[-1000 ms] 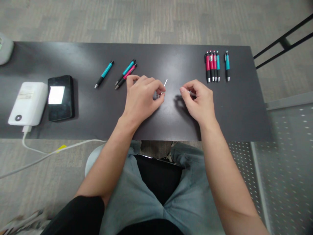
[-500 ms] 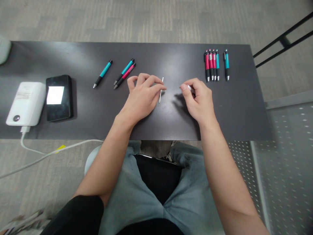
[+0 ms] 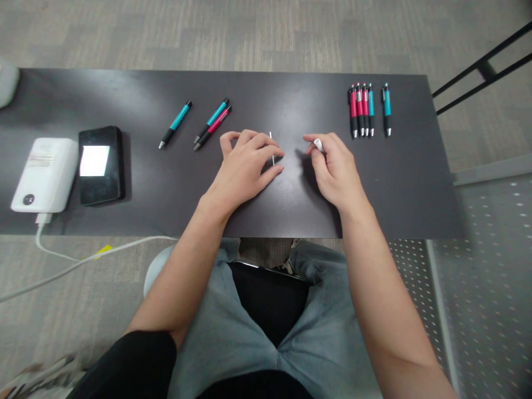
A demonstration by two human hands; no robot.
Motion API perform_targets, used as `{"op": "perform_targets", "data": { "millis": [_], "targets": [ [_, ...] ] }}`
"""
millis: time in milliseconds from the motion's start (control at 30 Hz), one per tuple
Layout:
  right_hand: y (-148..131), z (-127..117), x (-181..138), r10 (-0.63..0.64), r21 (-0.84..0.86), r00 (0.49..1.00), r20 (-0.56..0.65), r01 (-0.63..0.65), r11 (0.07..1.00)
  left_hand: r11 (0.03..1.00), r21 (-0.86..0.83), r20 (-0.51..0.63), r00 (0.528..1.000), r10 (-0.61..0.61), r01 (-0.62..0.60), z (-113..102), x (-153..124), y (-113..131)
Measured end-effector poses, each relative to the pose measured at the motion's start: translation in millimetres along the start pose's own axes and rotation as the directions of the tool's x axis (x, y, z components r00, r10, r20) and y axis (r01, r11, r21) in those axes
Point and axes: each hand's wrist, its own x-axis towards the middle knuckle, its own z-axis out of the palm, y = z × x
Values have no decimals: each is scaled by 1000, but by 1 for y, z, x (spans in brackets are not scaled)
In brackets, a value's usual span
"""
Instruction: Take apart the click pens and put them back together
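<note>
My left hand (image 3: 246, 166) rests on the dark table (image 3: 124, 188) with its fingertips pinched on a thin white pen refill (image 3: 271, 147) that points away from me. A short way to the right, my right hand (image 3: 336, 166) is curled around a small white pen part (image 3: 318, 144) held between thumb and fingers. A teal pen and a pink pen (image 3: 213, 123) lie side by side just left of my left hand. Another teal pen (image 3: 175, 124) lies further left.
Several pink and teal pens (image 3: 361, 109) lie in a row at the back right, one teal pen (image 3: 386, 108) slightly apart. A black phone (image 3: 98, 164) and a white power bank (image 3: 44, 174) with a cable (image 3: 83, 257) sit at the left.
The refill in my left hand has swung from tilted to nearly straight away from me. My right hand has shifted slightly left and turned the small white part into view.
</note>
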Motion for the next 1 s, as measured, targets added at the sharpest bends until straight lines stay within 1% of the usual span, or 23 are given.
{"op": "perform_targets", "data": {
  "millis": [100, 167, 267, 400, 500, 567, 700, 767, 867, 1000],
  "targets": [
    [-4, -1, -1, -7, 12, 1000, 5, 6, 1000, 1000, 2, 10, 1000, 3, -3, -1, 0, -1],
    [-5, -2, -3, -13, 20, 1000, 11, 13, 1000, 1000, 8, 5, 1000, 5, -5, -5, 0, -2],
    [-3, -2, -5, -20, 41, 1000, -1, 20, 999, 1000, 7, -44, 999, -20, 20, -17, 0, -6],
    [5, -6, -5, 26, 58, 1000, -5, -26, 998, 992, 27, -134, 983, -121, 126, -33, -1, -20],
    [8, -14, -5, 62, 67, 997, 37, -65, 996, 973, 81, -187, 963, -196, 214, -36, -2, -33],
    [5, -23, -4, 61, 62, 996, 72, -66, 996, 965, 97, -213, 952, -219, 244, -36, -3, -39],
    [-4, -42, -1, -18, 1, 992, 128, 18, 1000, 971, 86, -195, 960, -202, 222, -39, -4, -40],
    [-8, -47, 0, -51, -14, 990, 130, 53, 998, 975, 80, -190, 963, -188, 207, -40, -4, -39],
    [-12, -47, 4, -71, -18, 992, 104, 73, 997, 981, 73, -205, 965, -164, 182, -39, -6, -39],
    [-20, -42, 8, -46, -11, 994, 95, 47, 999, 985, 57, -214, 966, -145, 161, -37, -8, -44]
  ]
}}
